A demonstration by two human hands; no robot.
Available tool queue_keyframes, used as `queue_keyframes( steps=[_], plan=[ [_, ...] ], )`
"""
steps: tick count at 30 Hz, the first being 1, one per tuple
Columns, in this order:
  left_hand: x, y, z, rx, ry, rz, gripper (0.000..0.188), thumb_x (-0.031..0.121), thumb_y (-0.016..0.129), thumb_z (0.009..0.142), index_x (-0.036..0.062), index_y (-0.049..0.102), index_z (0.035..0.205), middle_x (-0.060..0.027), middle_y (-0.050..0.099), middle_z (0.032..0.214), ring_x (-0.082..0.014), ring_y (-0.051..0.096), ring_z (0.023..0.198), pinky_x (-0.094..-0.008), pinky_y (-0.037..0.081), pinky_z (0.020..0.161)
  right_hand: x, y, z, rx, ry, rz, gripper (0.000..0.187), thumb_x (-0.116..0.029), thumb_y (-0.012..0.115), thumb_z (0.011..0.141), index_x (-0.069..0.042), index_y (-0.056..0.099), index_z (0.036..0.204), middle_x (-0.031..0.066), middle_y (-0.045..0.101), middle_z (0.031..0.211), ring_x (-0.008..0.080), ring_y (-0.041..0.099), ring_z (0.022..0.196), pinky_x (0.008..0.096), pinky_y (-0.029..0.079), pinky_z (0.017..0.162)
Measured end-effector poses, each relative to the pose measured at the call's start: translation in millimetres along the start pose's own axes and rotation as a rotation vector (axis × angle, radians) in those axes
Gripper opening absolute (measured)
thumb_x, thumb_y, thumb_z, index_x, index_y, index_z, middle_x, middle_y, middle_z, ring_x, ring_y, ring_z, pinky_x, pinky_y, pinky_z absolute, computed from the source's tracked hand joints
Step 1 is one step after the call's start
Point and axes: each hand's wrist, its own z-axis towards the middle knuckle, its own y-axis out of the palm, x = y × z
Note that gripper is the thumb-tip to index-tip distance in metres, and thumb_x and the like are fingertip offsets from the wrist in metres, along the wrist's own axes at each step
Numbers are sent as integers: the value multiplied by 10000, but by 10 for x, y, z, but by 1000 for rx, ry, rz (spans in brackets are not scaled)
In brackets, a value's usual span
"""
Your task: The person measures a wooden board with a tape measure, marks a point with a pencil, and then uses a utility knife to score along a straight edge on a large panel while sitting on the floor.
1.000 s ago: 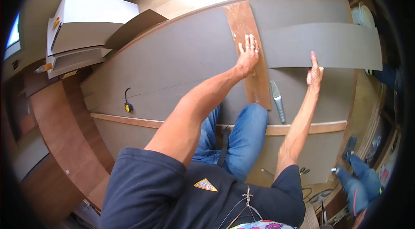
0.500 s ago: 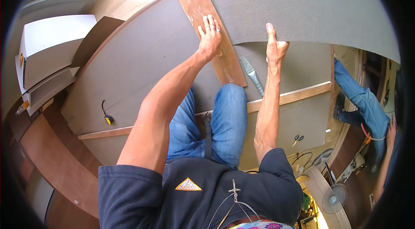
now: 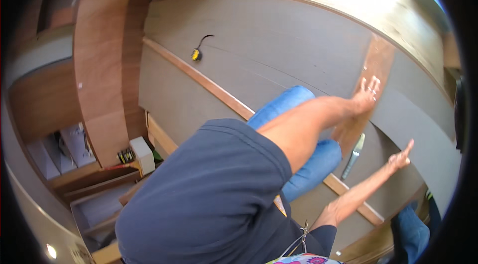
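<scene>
My left hand (image 3: pixel 367 93) lies with its fingers spread on a long brown wooden board (image 3: pixel 377 57). The board rests across the large grey surface. My right hand (image 3: pixel 400 159) grips the raised edge of a thin grey sheet (image 3: pixel 428 124), thumb on top; its other fingers are partly hidden at that edge. A putty knife (image 3: pixel 354 155) with a pale blade lies between the board and my right forearm. My knees are on the grey panel (image 3: pixel 269 30), close to the board's near end.
A yellow and black tape measure (image 3: pixel 196 55) lies on the panel at the upper left. A wooden strip (image 3: pixel 214 84) runs across the panel. Brown cabinet boards (image 3: pixel 102 55) stand at left. Another person's jeans-clad leg (image 3: pixel 414 229) shows at lower right.
My view has swung to the left, so everything appears shifted right and turned. My left hand is still on the board, and my right hand still has the grey sheet's edge.
</scene>
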Motion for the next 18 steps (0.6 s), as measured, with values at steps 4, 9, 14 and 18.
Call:
queue_keyframes(
  steps=[4, 9, 14, 18],
  plan=[
    [-110, -308, -176, -99, 28, -89, 786, 257, 696, 845, -94, 369, 1468, -356, 173, 1572, -518, 153, 1471, -689, 293, 1102, 34, 8, 145, -130, 6, 140, 402, -309, 844, 812, 63, 694, 787, 75, 669, 818, 124, 565, 622, 292, 448, 532],
    [9, -31, 31, 64, -12, 83, 724, 226, 683, 847, -99, 408, 1433, -330, 230, 1556, -538, 192, 1444, -719, 329, 1046, 405, -307, 564, -346, 197, 368, 381, -190, 724, 926, 77, 603, 1170, 149, 675, 1061, 257, 665, 933, 426, 591, 809],
    [-246, -192, -130, 44, 90, 242, 832, 351, 756, 770, -161, 443, 1347, -350, 343, 1446, -526, 321, 1370, -652, 409, 1039, 239, -548, -1226, -330, -449, -418, 498, -143, 727, 896, -49, 490, 1324, 65, 618, 1030, 141, 600, 886, 294, 527, 807],
    [-174, -598, -81, -279, 135, 103, 1147, 505, 804, 745, -166, 220, 1469, -348, 143, 1573, -533, 174, 1454, -639, 389, 1077, 808, -928, -1925, -377, -420, -752, 619, -237, 762, 879, -112, 467, 1409, 125, 582, 1204, 312, 590, 1055, 414, 483, 969]
  ],
)
